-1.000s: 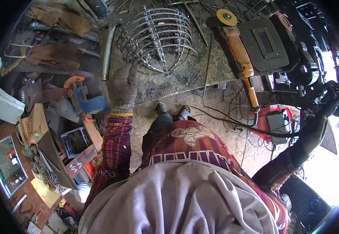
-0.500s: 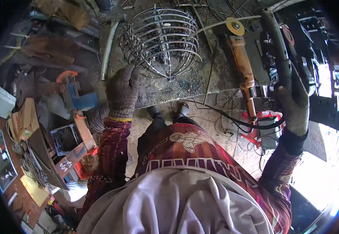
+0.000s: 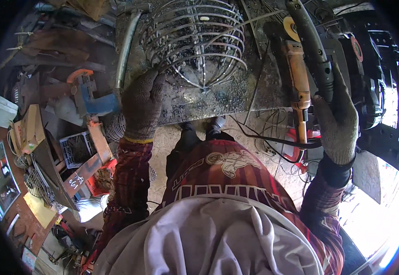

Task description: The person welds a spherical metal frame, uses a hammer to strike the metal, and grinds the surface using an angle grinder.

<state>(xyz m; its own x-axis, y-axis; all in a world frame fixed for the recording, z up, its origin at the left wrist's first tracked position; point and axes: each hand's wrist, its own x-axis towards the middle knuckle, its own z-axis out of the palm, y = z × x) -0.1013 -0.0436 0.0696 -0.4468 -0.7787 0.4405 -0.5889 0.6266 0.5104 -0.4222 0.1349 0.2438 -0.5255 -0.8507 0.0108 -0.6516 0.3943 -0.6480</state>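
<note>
A round cage of bent metal rods (image 3: 204, 86) sits on a dark metal-topped workbench (image 3: 185, 110), its ribs meeting at the near end. My gloved left hand (image 3: 141, 107) is closed at the cage's near left edge, its fingertips partly hidden against the rods. In my gloved right hand (image 3: 339, 121) is a black welding electrode holder (image 3: 310, 41), fingers wrapped round its grip. A thin welding electrode (image 3: 254, 19) runs from the holder's jaw leftward over the cage. Whether its tip touches a rod, I cannot tell.
An orange angle grinder (image 3: 296, 75) lies on the bench beneath the holder. Left of the cage rests a hammer with a metal handle (image 3: 126, 50). A blue and orange clamp (image 3: 94, 103) stands left of the bench. Black cable (image 3: 273, 140) hangs below the bench edge.
My right hand has moved left with the electrode holder, bringing the electrode farther over the cage. My left hand stays at the cage's edge. The whole view has shifted slightly.
</note>
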